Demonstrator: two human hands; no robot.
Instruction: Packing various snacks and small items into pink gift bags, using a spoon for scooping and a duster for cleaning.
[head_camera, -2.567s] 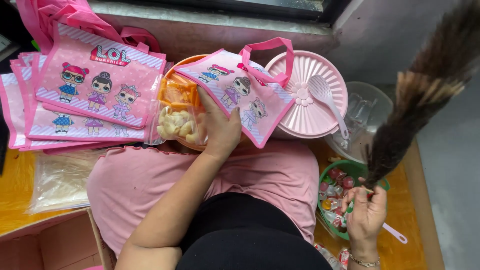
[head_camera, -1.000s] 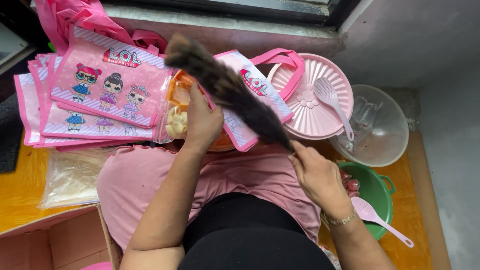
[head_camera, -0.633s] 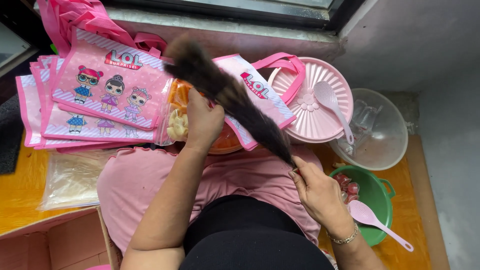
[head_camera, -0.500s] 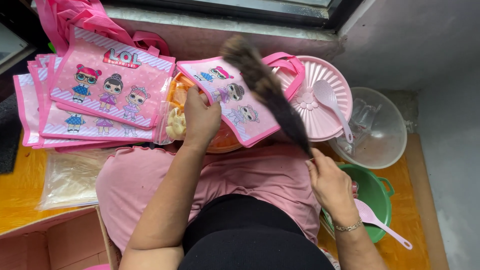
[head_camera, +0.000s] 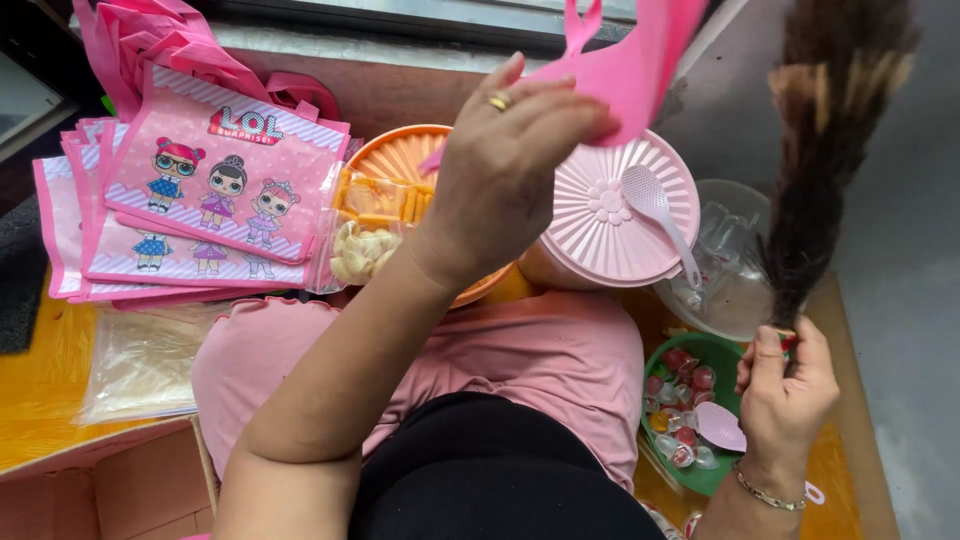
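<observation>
Bag (head_camera: 630, 60) is hanging up in front of us, lifted high near the top of the view; our left hand (head_camera: 510, 160) is pinching its pink edge between thumb and fingers, a gold ring showing on one finger. Our right hand (head_camera: 785, 395) is wrapping tight around the handle of a feather duster (head_camera: 820, 170), fingers pressed together on it, and the dark brown plume is standing upright, well apart from the bag.

Below the left hand we are seeing an orange tub (head_camera: 400, 160) with snack packets (head_camera: 365, 235) lying in it, pale pieces in clear wrap. Just beside it, to the right, a pink ribbed lid (head_camera: 600, 240) is carrying a pink spoon (head_camera: 655, 205). A clear bowl (head_camera: 735, 290) is sitting near the duster's lower end. Under the right hand a green bowl (head_camera: 720, 350) is holding small wrapped sweets (head_camera: 680, 385) and a pink scoop (head_camera: 718, 425).

At the left a stack of pink bags (head_camera: 200, 200) printed with cartoon dolls is leaning against the ledge. A clear plastic packet (head_camera: 140, 360) is lying on the yellow table (head_camera: 40, 400) beside our pink-clad lap.
</observation>
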